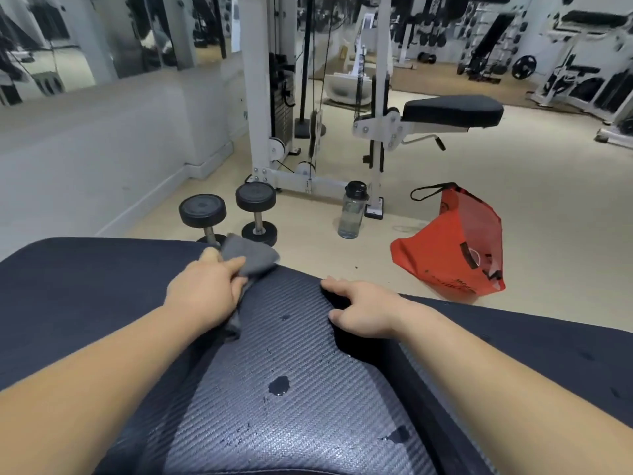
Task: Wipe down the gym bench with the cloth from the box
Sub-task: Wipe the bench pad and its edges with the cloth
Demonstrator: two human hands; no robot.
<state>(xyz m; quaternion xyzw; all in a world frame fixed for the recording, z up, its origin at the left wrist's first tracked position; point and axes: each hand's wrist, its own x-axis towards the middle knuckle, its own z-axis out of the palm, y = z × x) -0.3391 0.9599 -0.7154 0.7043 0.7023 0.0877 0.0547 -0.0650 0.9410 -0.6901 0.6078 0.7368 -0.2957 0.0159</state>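
Observation:
The gym bench [291,354] fills the lower half of the view, a dark pad with a textured, carbon-weave middle strip. Water drops and small puddles [279,385] lie on that strip. My left hand [205,286] grips a grey cloth [251,257] at the far edge of the pad; part of the cloth hangs below my palm. My right hand [363,311] rests flat on the pad's far right edge, fingers spread, holding nothing.
On the floor beyond the bench stand two black dumbbells [229,214], a clear water bottle [352,210] and an open red bag [455,245]. A white cable machine [260,97] and another padded seat [452,111] stand behind them.

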